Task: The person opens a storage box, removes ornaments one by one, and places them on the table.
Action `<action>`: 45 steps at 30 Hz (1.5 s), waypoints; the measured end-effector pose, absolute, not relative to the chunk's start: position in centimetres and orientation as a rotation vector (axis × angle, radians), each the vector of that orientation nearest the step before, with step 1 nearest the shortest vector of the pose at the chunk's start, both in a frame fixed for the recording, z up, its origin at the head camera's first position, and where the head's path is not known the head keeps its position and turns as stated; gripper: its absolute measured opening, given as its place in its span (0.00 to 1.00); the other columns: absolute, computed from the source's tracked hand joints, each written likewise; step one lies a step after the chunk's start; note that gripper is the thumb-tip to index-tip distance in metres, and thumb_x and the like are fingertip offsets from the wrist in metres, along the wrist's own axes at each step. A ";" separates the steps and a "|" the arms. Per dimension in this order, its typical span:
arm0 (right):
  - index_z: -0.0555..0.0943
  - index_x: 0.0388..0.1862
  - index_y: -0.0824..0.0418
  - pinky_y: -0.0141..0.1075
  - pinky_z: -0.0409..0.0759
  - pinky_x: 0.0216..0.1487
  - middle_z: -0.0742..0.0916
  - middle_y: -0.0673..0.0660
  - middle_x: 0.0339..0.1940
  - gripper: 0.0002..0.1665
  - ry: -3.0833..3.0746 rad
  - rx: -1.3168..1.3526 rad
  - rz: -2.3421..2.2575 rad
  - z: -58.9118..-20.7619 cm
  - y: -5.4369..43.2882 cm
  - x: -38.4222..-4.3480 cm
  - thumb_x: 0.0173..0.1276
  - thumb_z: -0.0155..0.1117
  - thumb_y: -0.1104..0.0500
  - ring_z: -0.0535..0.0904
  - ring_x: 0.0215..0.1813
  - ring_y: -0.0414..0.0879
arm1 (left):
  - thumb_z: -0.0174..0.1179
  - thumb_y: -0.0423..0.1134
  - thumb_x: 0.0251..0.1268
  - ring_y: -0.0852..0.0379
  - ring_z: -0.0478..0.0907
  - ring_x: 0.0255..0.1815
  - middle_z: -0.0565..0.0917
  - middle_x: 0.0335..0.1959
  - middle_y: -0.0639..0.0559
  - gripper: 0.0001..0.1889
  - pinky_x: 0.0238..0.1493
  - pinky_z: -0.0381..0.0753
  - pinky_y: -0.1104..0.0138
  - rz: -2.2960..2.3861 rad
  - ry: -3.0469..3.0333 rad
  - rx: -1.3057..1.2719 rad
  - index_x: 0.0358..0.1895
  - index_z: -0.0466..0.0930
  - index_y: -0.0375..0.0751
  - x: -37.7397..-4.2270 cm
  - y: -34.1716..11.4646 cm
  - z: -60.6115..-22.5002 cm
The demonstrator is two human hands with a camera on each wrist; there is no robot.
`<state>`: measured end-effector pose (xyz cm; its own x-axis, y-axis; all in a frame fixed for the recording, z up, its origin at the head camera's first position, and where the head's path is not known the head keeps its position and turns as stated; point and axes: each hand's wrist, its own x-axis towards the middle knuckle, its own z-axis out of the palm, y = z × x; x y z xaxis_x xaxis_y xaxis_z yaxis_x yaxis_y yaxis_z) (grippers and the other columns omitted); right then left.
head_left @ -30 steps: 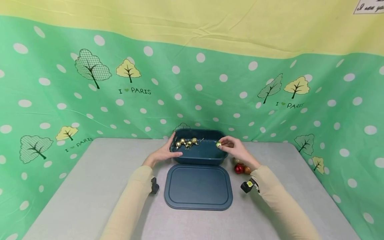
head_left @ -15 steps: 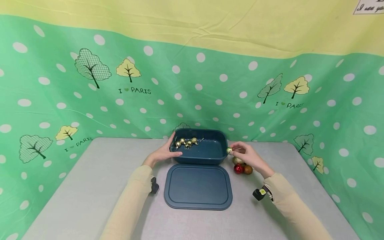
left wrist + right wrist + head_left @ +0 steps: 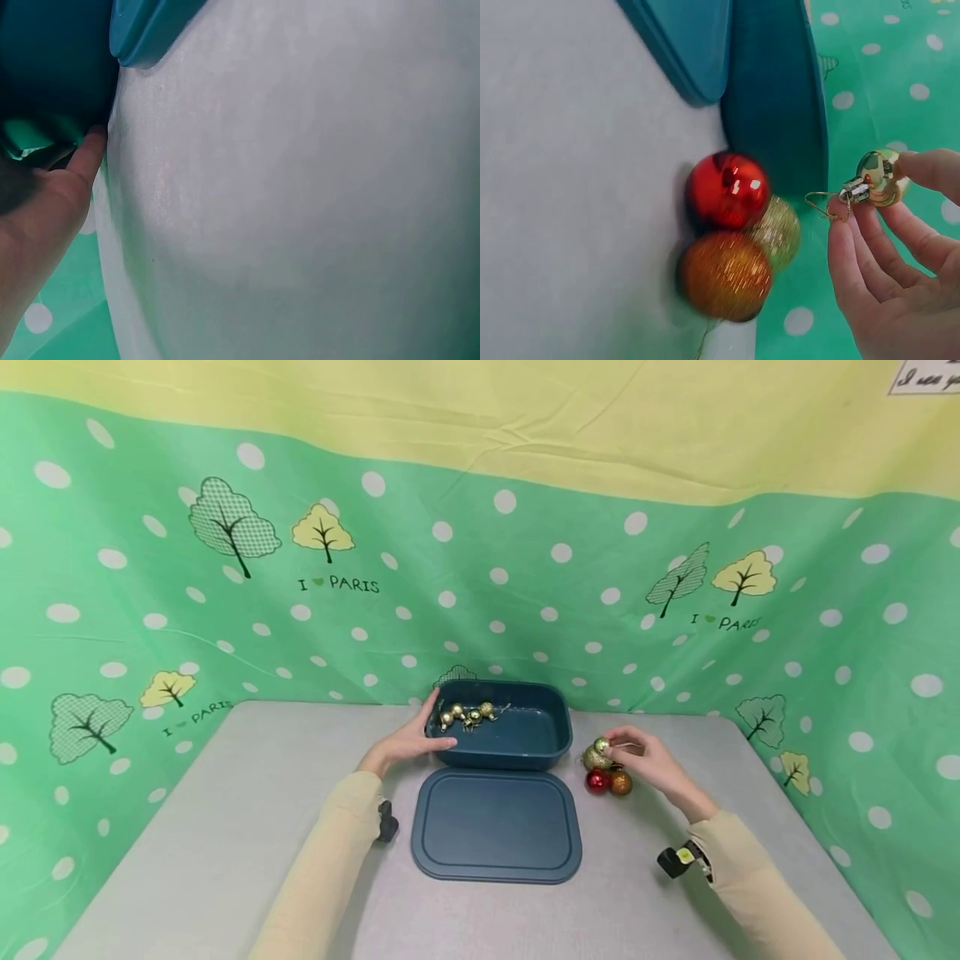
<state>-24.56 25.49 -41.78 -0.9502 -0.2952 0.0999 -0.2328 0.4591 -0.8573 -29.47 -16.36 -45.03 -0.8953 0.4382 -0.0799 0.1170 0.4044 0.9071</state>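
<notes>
My left hand lies against the left end of a dark blue box, thumb straight along its front and fingers along its side. Several small gold Christmas baubles sit inside at the left. To the right of the box, my right hand pinches a small shiny gold bauble between thumb and fingertips, its silver cap and string loop showing. Close to it are a red bauble, an orange glittery bauble and a pale gold glittery bauble, grouped on the table.
A blue lid lies flat on the grey table, just in front of the box. Behind the box hangs a green and yellow printed cloth, which also runs along both sides.
My right hand has moved from over the box's right end, out to the right and nearer the larger baubles, still pinching the small gold bauble. My left hand has stayed at the box.
</notes>
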 end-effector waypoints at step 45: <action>0.68 0.57 0.83 0.36 0.82 0.43 0.83 0.69 0.43 0.26 2.592 -0.119 -1.554 -45.9 30.3 -24.9 0.71 0.58 0.62 0.82 0.39 0.46 | 0.65 0.40 0.63 0.34 0.31 0.75 0.29 0.77 0.37 0.55 0.69 0.40 0.40 1.502 2.341 0.502 0.77 0.25 0.42 -28.8 -16.4 -44.0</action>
